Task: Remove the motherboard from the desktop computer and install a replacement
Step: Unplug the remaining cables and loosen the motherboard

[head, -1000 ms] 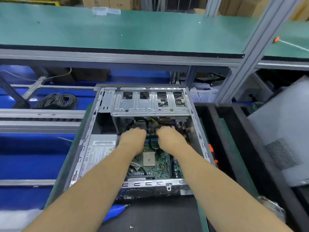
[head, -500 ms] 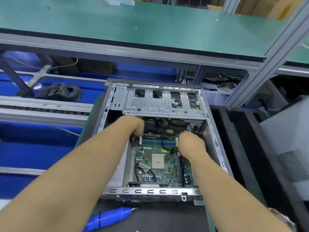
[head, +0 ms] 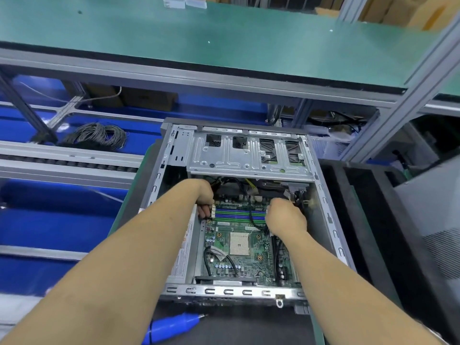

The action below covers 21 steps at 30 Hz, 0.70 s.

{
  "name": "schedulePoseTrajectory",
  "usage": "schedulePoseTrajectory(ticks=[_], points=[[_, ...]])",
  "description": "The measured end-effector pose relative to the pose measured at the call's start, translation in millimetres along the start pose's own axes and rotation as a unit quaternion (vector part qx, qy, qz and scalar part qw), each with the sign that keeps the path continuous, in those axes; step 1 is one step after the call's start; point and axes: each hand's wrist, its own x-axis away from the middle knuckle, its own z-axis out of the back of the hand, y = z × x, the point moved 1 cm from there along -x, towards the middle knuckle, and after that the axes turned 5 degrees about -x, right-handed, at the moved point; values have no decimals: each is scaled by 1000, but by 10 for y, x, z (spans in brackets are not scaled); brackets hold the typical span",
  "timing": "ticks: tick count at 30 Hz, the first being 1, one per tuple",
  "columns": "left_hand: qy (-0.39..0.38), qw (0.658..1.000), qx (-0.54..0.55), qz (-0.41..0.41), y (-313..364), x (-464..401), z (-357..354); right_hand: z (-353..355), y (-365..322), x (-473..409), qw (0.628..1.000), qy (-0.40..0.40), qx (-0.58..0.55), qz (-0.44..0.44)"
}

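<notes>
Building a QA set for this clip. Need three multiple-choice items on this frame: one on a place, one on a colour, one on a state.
1. Where does the blue screwdriver lie?
A. inside the case, on the motherboard
B. on the dark mat in front of the case
C. on the green shelf above

2. What colours are the memory slots on the motherboard?
A. blue and green
B. red and yellow
C. all white

3. What is the state of the CPU socket?
A. covered by a fan and heatsink
B. hidden under the right hand
C. bare, nothing mounted on it

Answers:
1. B: it lies on the mat before the near edge of the computer case.
2. A: alternate blue and green strips run between the left hand and right hand.
3. C: the pale square socket shows fully, uncovered.
</notes>
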Motion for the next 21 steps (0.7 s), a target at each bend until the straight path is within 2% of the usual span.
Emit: schedulePoseTrajectory(ticks=[8,13,21], points=[[-14,1000,7,16,-8,-92,-32,35,-29,-69,998,-57,7,-33],[-15,1000,20,19,-18,-143,-22,78,-55,-127,991,-104,-42,-73],[-18,1000,20,14,-9,-189,-37,85,-99,-130,992,-79,-39,-91]])
